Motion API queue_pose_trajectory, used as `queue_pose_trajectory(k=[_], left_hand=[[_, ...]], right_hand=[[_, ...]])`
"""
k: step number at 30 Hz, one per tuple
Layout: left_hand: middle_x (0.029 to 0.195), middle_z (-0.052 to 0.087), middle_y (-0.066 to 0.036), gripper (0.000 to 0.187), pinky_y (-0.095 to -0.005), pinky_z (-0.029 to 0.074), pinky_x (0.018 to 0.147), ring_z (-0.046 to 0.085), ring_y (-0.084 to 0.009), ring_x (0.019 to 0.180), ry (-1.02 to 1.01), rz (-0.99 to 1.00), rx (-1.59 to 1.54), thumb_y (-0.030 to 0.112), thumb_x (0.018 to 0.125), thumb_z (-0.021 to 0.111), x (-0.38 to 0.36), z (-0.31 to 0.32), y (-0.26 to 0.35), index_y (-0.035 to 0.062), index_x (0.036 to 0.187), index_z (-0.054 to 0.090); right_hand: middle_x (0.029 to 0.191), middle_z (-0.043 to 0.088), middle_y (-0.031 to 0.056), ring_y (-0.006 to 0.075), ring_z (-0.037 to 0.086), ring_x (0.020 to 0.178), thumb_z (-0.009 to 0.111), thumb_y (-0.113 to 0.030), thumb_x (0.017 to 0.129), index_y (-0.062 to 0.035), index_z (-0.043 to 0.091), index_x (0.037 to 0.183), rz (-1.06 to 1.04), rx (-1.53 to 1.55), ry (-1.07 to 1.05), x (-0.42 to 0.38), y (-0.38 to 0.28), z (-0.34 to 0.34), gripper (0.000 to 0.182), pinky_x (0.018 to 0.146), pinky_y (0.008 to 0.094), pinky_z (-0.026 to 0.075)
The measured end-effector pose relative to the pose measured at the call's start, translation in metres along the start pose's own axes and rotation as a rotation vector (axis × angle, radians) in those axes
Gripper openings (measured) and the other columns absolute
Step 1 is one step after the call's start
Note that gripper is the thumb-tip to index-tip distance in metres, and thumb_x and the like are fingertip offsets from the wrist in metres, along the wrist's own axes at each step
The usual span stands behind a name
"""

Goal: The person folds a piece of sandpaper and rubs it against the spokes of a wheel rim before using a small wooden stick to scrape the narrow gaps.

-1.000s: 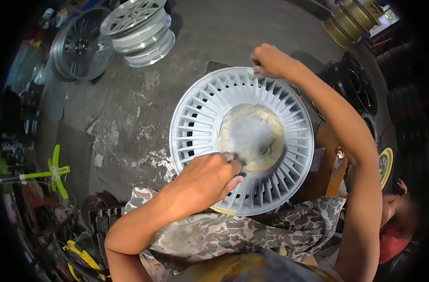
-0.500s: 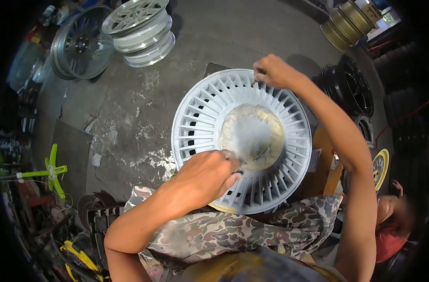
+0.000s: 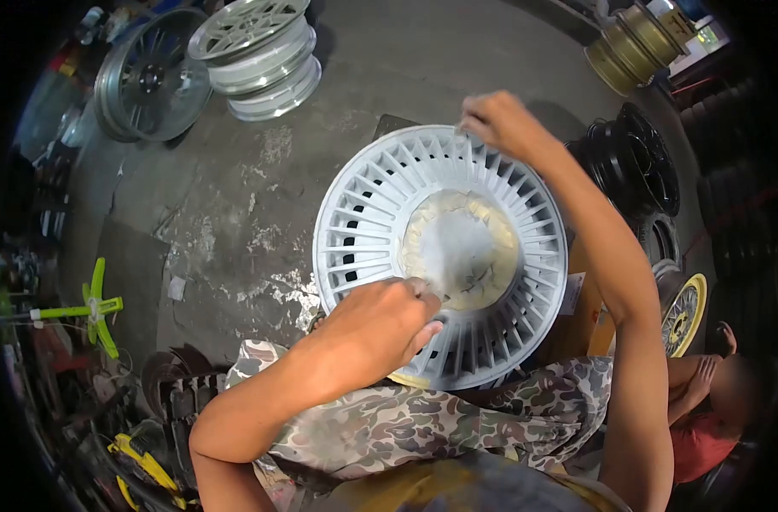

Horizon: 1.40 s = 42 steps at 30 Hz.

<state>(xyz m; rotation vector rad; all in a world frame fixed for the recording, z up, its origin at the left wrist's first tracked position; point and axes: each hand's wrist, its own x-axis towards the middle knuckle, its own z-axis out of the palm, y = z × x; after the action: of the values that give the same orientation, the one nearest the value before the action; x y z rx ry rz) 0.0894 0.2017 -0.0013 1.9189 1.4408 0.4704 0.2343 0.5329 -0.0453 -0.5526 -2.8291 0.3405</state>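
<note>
A pale grey wheel rim [image 3: 323, 235] with many thin radial spokes lies face up before my knees. Masking tape or paper [image 3: 496, 230], dusted grey in the middle, covers its hub. My left hand [image 3: 379, 322] rests on the near left of the spokes by the hub, fingers curled and closed; whatever they hold is hidden. At the far edge of the rim, my right hand [image 3: 498, 125] is closed in a pinch over the spokes. It is smeared by motion, and any small thing in its fingertips cannot be made out.
Silver wheels [image 3: 265, 72] stand at the back left, a gold one [image 3: 632, 51] at the back right. Black wheels [image 3: 632, 162] and a yellow-edged wheel [image 3: 688, 316] are on the right. A person in red [image 3: 705, 444] sits at lower right. A green fan [image 3: 95, 309] is on the left.
My right hand has shifted slightly up and is more blurred. My left hand stays at nearly the same place on the wheel. The person at right has moved an arm.
</note>
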Motion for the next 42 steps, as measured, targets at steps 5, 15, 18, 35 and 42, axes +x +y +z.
queue_pose_trajectory(k=[5, 15, 18, 35, 42], left_hand=[[0.1, 0.069, -0.019, 0.023, -0.0497, 0.054, 0.079, 0.068, -0.0427, 0.088, -0.037, -0.026, -0.011, 0.022, 0.098, 0.068, 0.001, 0.005, -0.001, -0.0008, 0.101, 0.072], [0.101, 0.069, -0.02, 0.023, -0.0502, 0.054, 0.078, 0.068, -0.043, 0.088, -0.053, -0.022, 0.007, 0.021, 0.098, 0.068, -0.003, 0.004, 0.0, -0.0014, 0.101, 0.071], [0.1, 0.069, -0.02, 0.023, -0.0498, 0.055, 0.078, 0.068, -0.0428, 0.088, 0.0, 0.023, -0.014, 0.021, 0.098, 0.069, -0.004, 0.003, -0.001, -0.0014, 0.101, 0.071], [0.099, 0.069, -0.02, 0.022, -0.0499, 0.054, 0.078, 0.068, -0.0431, 0.088, -0.055, -0.02, 0.0, 0.02, 0.098, 0.069, -0.002, 0.002, 0.004, -0.0019, 0.1, 0.071], [0.101, 0.069, -0.02, 0.021, -0.0507, 0.054, 0.08, 0.068, -0.0433, 0.09, -0.063, -0.02, 0.0, 0.02, 0.098, 0.068, 0.005, 0.005, 0.002, -0.0017, 0.099, 0.07]], right_hand=[[0.08, 0.07, 0.0231, 0.0411, 0.067, 0.073, 0.068, -0.009, 0.088, 0.0034, 0.068, 0.085, 0.081, 0.128, -0.179, 0.01, -0.026, -0.019, 0.013, 0.07, 0.0442, 0.054], [0.089, 0.073, 0.0241, 0.0447, 0.071, 0.091, 0.071, -0.004, 0.081, 0.0022, 0.073, 0.088, 0.09, -0.091, -0.253, 0.026, -0.009, 0.016, 0.01, 0.082, 0.0512, 0.058], [0.09, 0.073, 0.0235, 0.0443, 0.072, 0.09, 0.071, -0.004, 0.081, 0.002, 0.073, 0.089, 0.029, -0.131, -0.21, 0.018, -0.014, 0.036, 0.01, 0.082, 0.0502, 0.059], [0.083, 0.072, 0.0194, 0.0417, 0.068, 0.083, 0.066, -0.008, 0.086, 0.0013, 0.064, 0.083, -0.031, 0.052, -0.12, 0.012, -0.024, -0.007, 0.01, 0.075, 0.0489, 0.053], [0.084, 0.072, 0.0175, 0.0412, 0.068, 0.083, 0.064, -0.005, 0.089, 0.0031, 0.063, 0.083, -0.153, -0.055, -0.149, 0.012, -0.013, 0.031, 0.01, 0.074, 0.0506, 0.053]])
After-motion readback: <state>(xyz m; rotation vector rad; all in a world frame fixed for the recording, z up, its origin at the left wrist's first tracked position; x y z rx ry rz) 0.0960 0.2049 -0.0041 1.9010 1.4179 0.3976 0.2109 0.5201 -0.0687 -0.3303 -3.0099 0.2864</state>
